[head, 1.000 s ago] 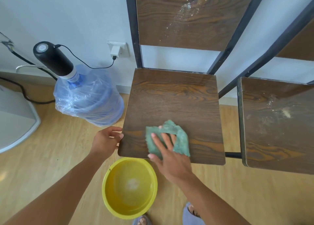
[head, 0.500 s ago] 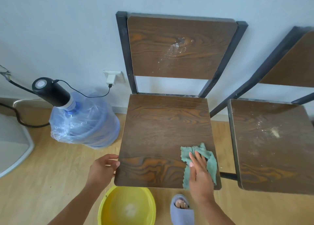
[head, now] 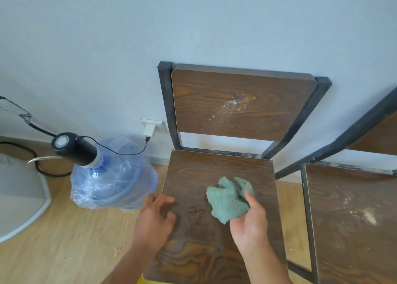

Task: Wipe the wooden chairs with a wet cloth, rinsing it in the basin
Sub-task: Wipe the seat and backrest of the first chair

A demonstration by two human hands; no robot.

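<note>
Left of the near chair's seat (head: 217, 176) stands a plastic-wrapped water jug (head: 113, 180). Over the seat's left edge the left hand (head: 153, 221) hovers, fingers spread, holding nothing. Further right, the right hand (head: 249, 221) pinches the crumpled green cloth (head: 227, 200) above the seat. Soft, limp and probably damp, it bunches anywhere. The backrest (head: 240, 103) behind carries white specks.

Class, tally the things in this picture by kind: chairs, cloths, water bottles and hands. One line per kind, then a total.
Brown wooden chairs with black metal frames: 2
Crumpled green cloth: 1
Large blue plastic water bottle: 1
Bare hands: 2
Total: 6
</note>
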